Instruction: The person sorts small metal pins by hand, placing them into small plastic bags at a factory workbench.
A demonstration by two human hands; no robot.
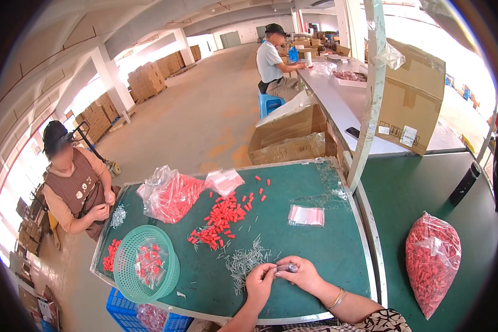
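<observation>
Over the near edge of the green table (337,243), my left hand (260,283) and my right hand (305,276) meet, fingers pinched together. The right fingers close on a small silvery-grey piece (288,268), too small to name. What the left fingertips hold, if anything, is hidden. Just left of my hands a loose heap of thin metal pins (242,265) lies on the tabletop. Beyond it are scattered short red plastic sleeves (224,216).
A clear bag of red pieces (174,196), clear small bags (306,216) and a green basket (125,265) stand on the table. Another full bag (432,260) lies to the right. A co-worker (74,182) works at the left edge, another person (274,61) sits far off.
</observation>
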